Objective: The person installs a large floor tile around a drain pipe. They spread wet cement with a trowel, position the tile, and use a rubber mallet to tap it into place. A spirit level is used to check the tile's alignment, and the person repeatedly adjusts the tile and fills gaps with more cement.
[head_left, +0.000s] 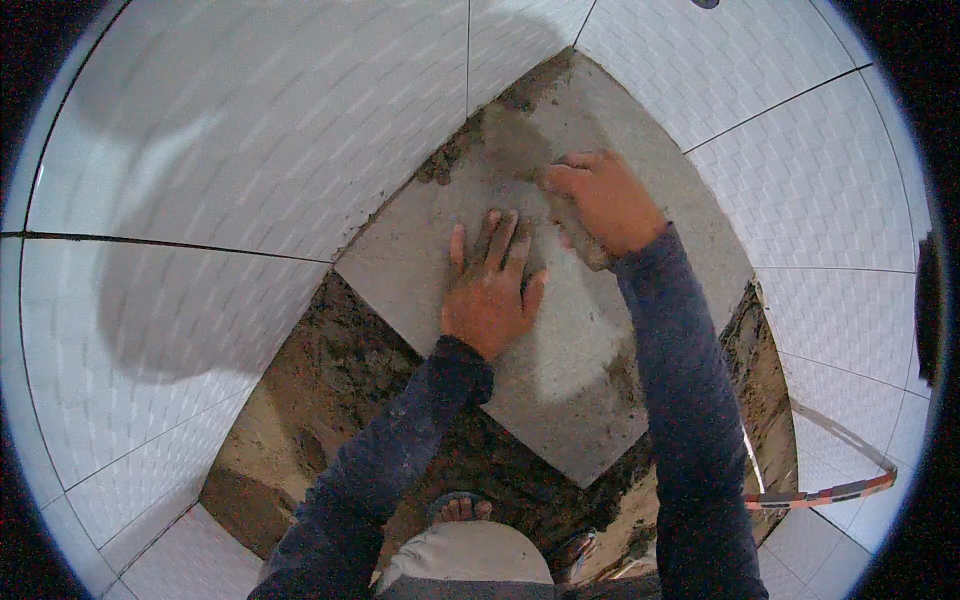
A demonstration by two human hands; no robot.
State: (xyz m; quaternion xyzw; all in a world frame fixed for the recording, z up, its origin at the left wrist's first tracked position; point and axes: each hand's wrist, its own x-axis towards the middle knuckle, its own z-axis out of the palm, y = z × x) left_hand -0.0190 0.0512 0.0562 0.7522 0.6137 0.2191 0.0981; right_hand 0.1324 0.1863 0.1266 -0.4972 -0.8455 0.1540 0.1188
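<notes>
White patterned tile walls either side, left wall (pixel 260 110) and right wall (pixel 800 200), meeting at the far corner. Between them on the floor: big grey floor tile (pixel 660 140), far corner at the wall junction, near corner pointing back at the person. Dark rough mortar (pixel 345 325) shows along its near edges (crumbs on the tile by the left wall too). Dark sleeves (pixel 690 390) on both arms; pale-clothed knee (pixel 465 560) at bottom centre. Right hand (pixel 610 205): closed round a grey-brown piece, over the tile. Left hand (pixel 490 300): spread wide, palm down on the tile, gripping nothing. Orange-and-black strip (pixel 820 495) curves off at right. Grey-brown piece (pixel 583 235) sits under the right hand (material unclear). Toes (pixel 465 509) just beyond the knee.
</notes>
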